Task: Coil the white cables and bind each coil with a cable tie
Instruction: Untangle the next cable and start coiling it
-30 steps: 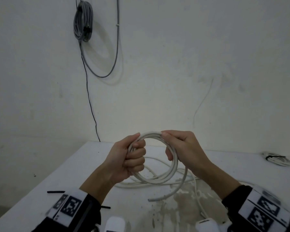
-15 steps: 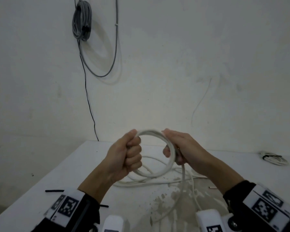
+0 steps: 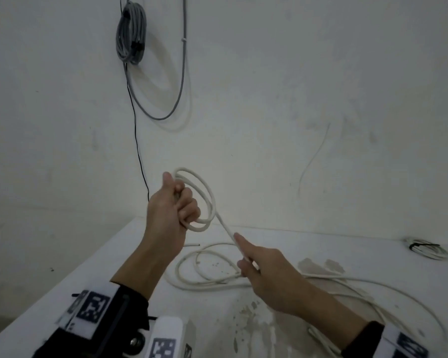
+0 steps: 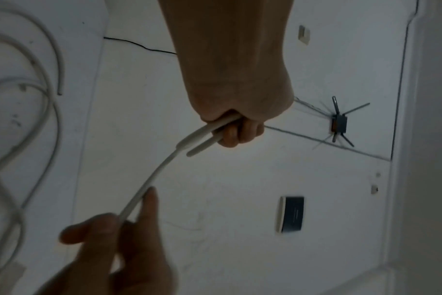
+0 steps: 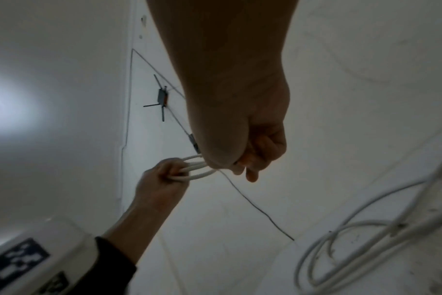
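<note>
My left hand [image 3: 183,202] is raised above the table and grips a small coil of white cable [image 3: 209,202] in its fist. In the left wrist view the strands leave the left hand [image 4: 236,127] below the curled fingers. One strand runs down and to the right from the coil into my right hand [image 3: 246,258]. That hand holds the strand with its index finger laid straight along it. The rest of the white cable [image 3: 204,279] lies in loose loops on the white table [image 3: 114,257]. The right wrist view shows the coil [image 5: 198,168] between both hands.
A finished white coil bound with a black tie [image 3: 427,249] lies at the table's far right. A grey cable bundle [image 3: 131,34] and a thin black wire [image 3: 137,140] hang on the wall behind. The table's left edge runs diagonally near my left forearm.
My right hand has left the top of the coil and slid down the loose strand to the lower right. My left hand has lifted and turned the coil.
</note>
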The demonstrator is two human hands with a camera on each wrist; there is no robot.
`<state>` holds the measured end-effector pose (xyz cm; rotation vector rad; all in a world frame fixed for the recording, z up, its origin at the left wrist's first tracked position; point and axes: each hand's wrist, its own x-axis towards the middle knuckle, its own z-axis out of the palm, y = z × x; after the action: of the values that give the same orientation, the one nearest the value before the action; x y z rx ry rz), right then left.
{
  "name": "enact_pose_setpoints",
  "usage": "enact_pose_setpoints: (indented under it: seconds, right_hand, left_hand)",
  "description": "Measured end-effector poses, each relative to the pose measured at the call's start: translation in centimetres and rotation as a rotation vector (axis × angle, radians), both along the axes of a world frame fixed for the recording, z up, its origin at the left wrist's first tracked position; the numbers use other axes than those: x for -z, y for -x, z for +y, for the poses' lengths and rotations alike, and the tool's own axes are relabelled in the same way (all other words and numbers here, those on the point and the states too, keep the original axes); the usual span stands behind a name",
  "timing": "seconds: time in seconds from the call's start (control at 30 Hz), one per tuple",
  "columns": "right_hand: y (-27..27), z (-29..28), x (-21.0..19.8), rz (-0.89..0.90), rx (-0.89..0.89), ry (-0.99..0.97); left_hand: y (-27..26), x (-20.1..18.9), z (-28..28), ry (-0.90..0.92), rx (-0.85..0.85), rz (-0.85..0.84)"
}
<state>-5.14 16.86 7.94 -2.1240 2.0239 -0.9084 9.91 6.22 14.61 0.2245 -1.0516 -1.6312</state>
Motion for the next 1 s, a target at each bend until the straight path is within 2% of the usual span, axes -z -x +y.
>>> enact_pose_setpoints:
  seconds: [0.1, 0.17, 0.23, 0.27, 0.33, 0.4, 0.5, 0.7, 0.8, 0.87, 1.0]
  right_hand:
    - [-1.5, 0.5, -1.7, -0.109, -0.141, 0.092]
    - [-1.9, 0.8, -3.2, -0.257, -0.223, -0.006]
    - [-1.7, 1.0, -4.0, -0.351, -0.321, -0.136]
    - [-1.7, 1.0, -4.2, -0.312, -0.349, -0.145]
    - [-2.0, 1.0, -4.1, -0.139, -0.348, -0.034]
    - [-2.3, 0.6, -3.9, -0.096, -0.335, 0.167]
    - [-2.4, 0.0, -3.7, -0.207, -0.302, 0.345]
    - [-3.6, 0.2, -3.2, -0.715, -0.145, 0.29]
    - [-4.5, 0.2, -2.6, -0.848, -0.091, 0.295]
    - [-4.8, 0.4, -2.4, -0.861, -0.057, 0.347]
    - [-2.8, 0.8, -2.9, -0.922, 0.144, 0.725]
  left_hand:
    - [0.8, 0.9, 0.8, 0.171, -0.094, -0.162]
    - [1.0, 1.2, 1.4, 0.232, -0.098, -0.22]
    - [1.0, 1.1, 1.8, 0.213, -0.062, -0.211]
    - [1.1, 1.0, 1.9, 0.193, -0.044, -0.19]
    - [1.1, 0.7, 2.0, 0.158, -0.006, -0.153]
    - [1.2, 0.8, 2.3, 0.127, 0.076, -0.114]
    - [1.4, 1.2, 2.9, 0.099, 0.193, -0.076]
    - [2.2, 1.6, 3.8, 0.071, 0.237, -0.057]
    - [2.7, 1.4, 4.2, 0.005, 0.169, -0.059]
    - [2.7, 1.2, 4.0, -0.047, 0.152, -0.047]
    - [0.9, 0.5, 2.7, -0.099, 0.272, -0.019]
